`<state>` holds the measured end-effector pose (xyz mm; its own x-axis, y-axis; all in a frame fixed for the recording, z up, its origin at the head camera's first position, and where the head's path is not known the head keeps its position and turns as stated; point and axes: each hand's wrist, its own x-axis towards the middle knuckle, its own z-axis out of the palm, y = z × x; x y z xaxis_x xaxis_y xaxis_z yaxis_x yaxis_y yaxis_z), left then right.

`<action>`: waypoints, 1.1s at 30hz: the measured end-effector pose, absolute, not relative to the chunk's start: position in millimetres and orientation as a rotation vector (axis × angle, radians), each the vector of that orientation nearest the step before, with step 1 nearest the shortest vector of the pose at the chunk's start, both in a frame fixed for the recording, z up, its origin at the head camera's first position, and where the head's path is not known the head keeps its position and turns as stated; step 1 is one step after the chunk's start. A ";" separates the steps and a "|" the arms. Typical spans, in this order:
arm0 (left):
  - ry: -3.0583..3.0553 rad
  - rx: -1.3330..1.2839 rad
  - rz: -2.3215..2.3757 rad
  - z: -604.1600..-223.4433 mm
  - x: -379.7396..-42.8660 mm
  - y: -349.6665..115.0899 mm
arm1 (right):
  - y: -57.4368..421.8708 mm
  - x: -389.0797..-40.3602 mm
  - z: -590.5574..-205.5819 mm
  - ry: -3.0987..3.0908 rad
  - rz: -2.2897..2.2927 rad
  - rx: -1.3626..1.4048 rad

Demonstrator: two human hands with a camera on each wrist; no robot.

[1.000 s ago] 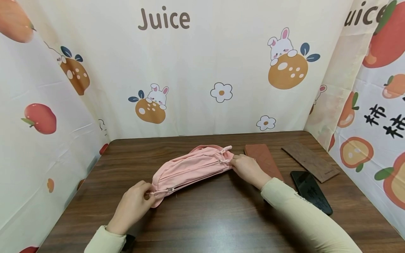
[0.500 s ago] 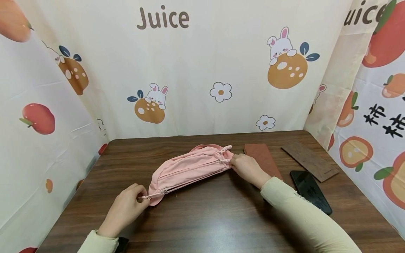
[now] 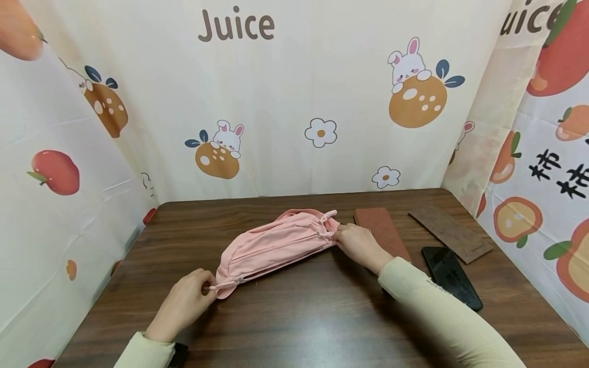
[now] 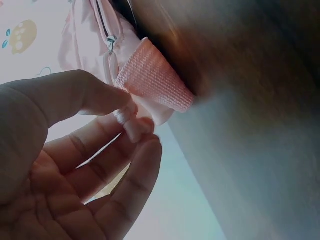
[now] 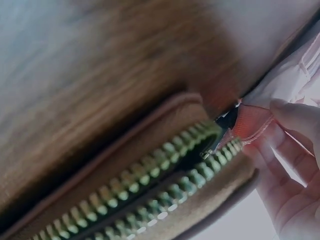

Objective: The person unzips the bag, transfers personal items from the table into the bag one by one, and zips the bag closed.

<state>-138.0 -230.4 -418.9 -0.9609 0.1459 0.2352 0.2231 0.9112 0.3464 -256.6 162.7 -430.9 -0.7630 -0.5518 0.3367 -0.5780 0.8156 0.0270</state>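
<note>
Readable writing: "Juice" lettering (image 3: 236, 25) in dark print, high on the pale back curtain (image 3: 276, 92). A cut-off "uice" (image 3: 529, 19) showed on the right curtain (image 3: 529, 138), and lower down on it the black character 柿 (image 3: 545, 166), printed twice. The flat brown slab (image 3: 451, 232) bore a small mark near its lower edge, too small to read. Dark strokes on the screen of the black phone (image 3: 452, 278) could not be read with certainty.

The pink bag (image 3: 273, 248) lay slantwise mid-surface (image 3: 299, 322), left of the reddish-brown folder (image 3: 384, 232).

Left hand (image 3: 181, 304): thumb and fingers pinched the pale pull cord (image 4: 131, 127) at the bag's near-left end. Right hand (image 3: 361, 248): thumb and fingers pinched the pink webbing tab (image 5: 250, 121) at the far-right end. The right wrist view also took in a brown item with a coarse metal zip (image 5: 145, 187), close to the lens and near the tab.

Against 1.0 s earlier: left hand had shifted outward to the left, the zip slider (image 3: 239, 280) and that end of the bag with it. Right hand had held its place. Against 0.5 s earlier: hardly any difference.
</note>
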 end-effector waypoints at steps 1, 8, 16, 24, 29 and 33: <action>-2.885 -0.281 -0.557 -418.8 -138.7 -230.3 | 162.6 -256.5 -430.9 -2.671 0.108 0.856; -2.931 -0.293 -0.562 -416.4 -141.8 -229.0 | 162.6 -256.5 -431.8 -2.670 0.121 0.849; -2.852 -0.324 -0.591 -407.3 -144.6 -218.8 | 163.1 -255.4 -431.7 -2.663 0.134 0.850; -2.552 -0.518 -0.632 -407.8 -154.1 -192.9 | 163.3 -255.7 -432.5 -2.648 0.148 0.848; -2.424 -0.690 -0.591 -410.5 -163.2 -173.0 | 163.5 -255.3 -432.2 -2.654 0.156 0.844; -2.378 -0.817 -0.525 -413.5 -169.5 -157.6 | 163.0 -255.1 -432.3 -2.666 0.153 0.837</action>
<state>-169.5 -157.6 -413.5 -0.6542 0.4312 0.6213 0.6528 0.7368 0.1760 -255.1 163.0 -432.3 -0.7680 -0.5350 0.3521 -0.5718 0.8204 -0.0005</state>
